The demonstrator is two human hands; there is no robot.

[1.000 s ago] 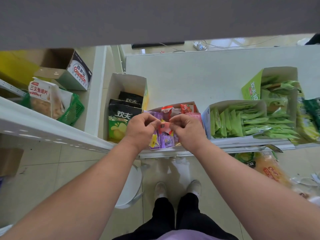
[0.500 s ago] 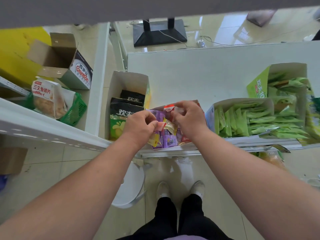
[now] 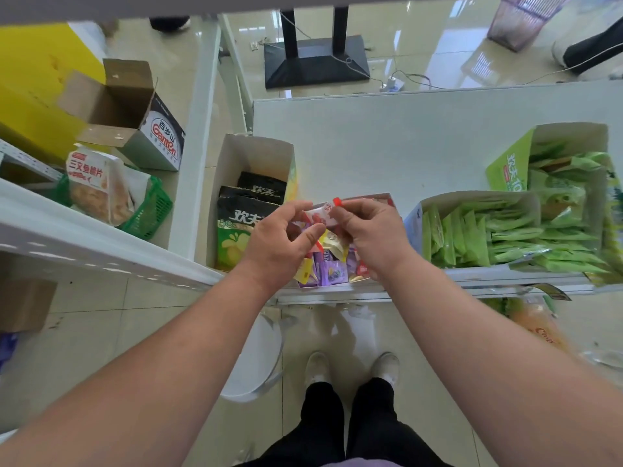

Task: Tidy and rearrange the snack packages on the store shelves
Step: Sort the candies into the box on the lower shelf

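This is a small shop. A white metal shelf (image 3: 421,143) carries open cardboard display boxes of snacks: green sachets (image 3: 472,234) on its right part, black-and-green crisp bags (image 3: 242,227) at its left end. Left of the shelf, a green plastic basket (image 3: 151,210) holds a boxed snack, beside an opened brown carton (image 3: 118,106) on the tiled floor.

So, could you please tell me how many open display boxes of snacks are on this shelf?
4: the black-packet box at the left, the mixed-packet box under the hands, and two green-packet boxes, near and far, at the right. More may be out of view.
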